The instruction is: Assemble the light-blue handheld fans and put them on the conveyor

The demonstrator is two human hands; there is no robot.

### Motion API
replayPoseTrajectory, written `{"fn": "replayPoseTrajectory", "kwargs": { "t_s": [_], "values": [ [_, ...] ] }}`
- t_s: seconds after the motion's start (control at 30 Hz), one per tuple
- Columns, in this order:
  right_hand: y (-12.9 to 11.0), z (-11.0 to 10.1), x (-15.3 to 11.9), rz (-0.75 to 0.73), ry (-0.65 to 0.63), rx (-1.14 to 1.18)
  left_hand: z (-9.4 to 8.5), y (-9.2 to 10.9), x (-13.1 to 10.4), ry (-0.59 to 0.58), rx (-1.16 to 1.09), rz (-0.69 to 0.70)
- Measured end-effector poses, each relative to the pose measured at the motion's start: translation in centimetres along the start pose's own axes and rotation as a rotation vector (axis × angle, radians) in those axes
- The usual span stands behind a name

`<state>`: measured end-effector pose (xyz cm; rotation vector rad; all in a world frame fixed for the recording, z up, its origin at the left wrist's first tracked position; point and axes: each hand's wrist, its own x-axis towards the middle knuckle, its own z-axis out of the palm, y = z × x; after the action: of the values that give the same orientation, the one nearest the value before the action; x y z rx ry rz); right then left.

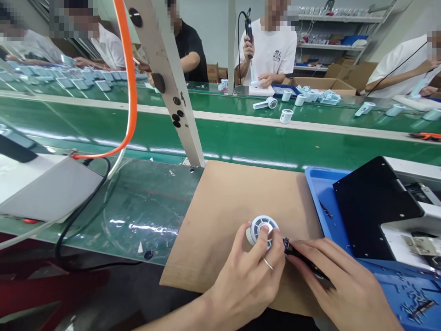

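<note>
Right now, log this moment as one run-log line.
left hand: holds round white fan part | right hand: holds black tool against part | surface: brown board | right: blue tray

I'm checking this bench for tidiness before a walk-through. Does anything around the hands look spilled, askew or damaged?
Nothing looks damaged. The left hand steadies a small round white part on the brown board; the right hand holds a dark tool against it. Small loose dark bits lie scattered in the blue tray.
</note>
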<state>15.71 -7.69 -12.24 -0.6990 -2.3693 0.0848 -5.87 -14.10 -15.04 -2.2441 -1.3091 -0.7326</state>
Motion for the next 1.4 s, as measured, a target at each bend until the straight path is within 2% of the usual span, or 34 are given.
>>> {"fn": "replayPoseTrajectory", "kwargs": {
  "t_s": [0.07, 0.13, 0.2, 0.27, 0.33, 0.47, 0.57, 0.67, 0.77, 0.8, 0.93, 0.97, 1.07, 1.2, 1.27, 1.33, 1.4],
  "values": [
    [0.1, 0.1, -0.1, 0.022, -0.011, 0.028, -0.4, -0.5, 0.0, 0.042, -0.066, 0.037],
    [0.0, 0.3, -0.2, 0.056, -0.019, 0.071, -0.6, -1.0, 0.0, 0.101, -0.154, -0.010],
    [-0.3, 0.6, -0.2, 0.095, -0.011, 0.108, -0.5, -1.4, -0.1, 0.079, -0.252, -0.205],
    [-0.7, 0.8, -0.1, 0.111, -0.017, 0.131, -0.1, -1.6, -0.2, -0.021, -0.404, -0.421],
    [-1.0, 1.0, 0.0, 0.123, -0.042, 0.159, 0.5, -1.7, -0.4, -0.123, -0.562, -0.518],
    [-1.2, 1.5, 0.0, 0.174, -0.055, 0.186, 1.4, -1.7, -0.8, -0.171, -0.637, -0.521],
    [-1.5, 2.4, 0.0, 0.200, -0.012, 0.167, 1.2, -1.8, -0.7, -0.178, -0.652, -0.519],
    [-1.9, 3.4, 0.1, 0.349, 0.058, 0.269, 0.5, -1.8, -0.3, -0.189, -0.700, -0.529],
    [-1.8, 3.5, 0.2, 0.449, 0.092, 0.318, 0.0, -1.4, 0.3, -0.174, -0.731, -0.557],
    [-1.6, 3.3, 0.2, 0.458, 0.066, 0.349, -0.1, -1.3, 0.4, -0.165, -0.733, -0.575],
    [-0.6, 1.6, -0.4, 0.507, -0.198, 0.581, 0.4, -0.6, 0.3, -0.157, -0.766, -0.654],
    [-0.5, 1.3, -0.6, 0.522, -0.227, 0.610, 0.6, -0.4, 0.1, -0.142, -0.769, -0.666],
    [-0.9, 1.4, -1.0, 0.566, -0.143, 0.575, 1.2, 0.2, -0.5, -0.101, -0.711, -0.718],
    [-2.3, 3.0, -0.9, 0.539, -0.042, 0.577, 2.1, 0.1, -1.0, -0.050, -0.591, -0.771],
    [-2.9, 3.9, -0.9, 0.564, 0.069, 0.609, 2.6, -0.6, -0.9, -0.012, -0.585, -0.737],
    [-3.3, 4.5, -0.9, 0.607, 0.167, 0.653, 2.8, -1.6, -0.6, -0.040, -0.611, -0.681],
    [-3.3, 4.7, -1.0, 0.621, 0.183, 0.704, 2.8, -2.3, -0.2, -0.091, -0.652, -0.648]
  ]
}}
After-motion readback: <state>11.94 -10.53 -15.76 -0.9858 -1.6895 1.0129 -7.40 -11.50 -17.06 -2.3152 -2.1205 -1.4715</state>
